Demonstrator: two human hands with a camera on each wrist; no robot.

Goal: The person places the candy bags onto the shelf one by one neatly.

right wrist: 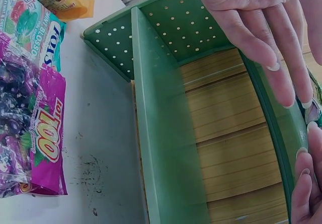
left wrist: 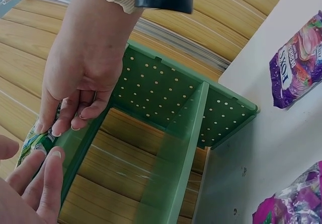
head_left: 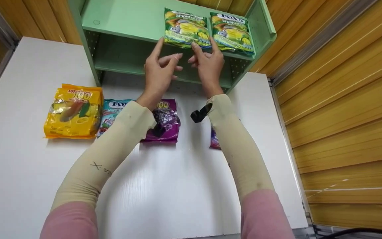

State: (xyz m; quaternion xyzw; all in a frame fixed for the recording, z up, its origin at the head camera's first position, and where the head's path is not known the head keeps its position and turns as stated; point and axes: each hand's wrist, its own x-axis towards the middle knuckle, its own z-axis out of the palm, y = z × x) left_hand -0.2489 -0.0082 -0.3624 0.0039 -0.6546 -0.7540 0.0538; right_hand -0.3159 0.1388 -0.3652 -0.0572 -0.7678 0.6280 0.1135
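Two green candy bags lie side by side on the green rack's top shelf. My left hand reaches up to the left one, the left green bag, its straight index finger at the lower left corner. My right hand has its index finger at that bag's lower right corner, beside the right green bag, and its thumb at the front edge. Both hands' other fingers hang below the shelf front. In the left wrist view, fingertips of both hands meet the edge of the green bag.
The green rack has a lower shelf under the top one. On the white table lie a yellow candy bag, a teal bag, a magenta bag and a purple bag. Wooden panels stand around it.
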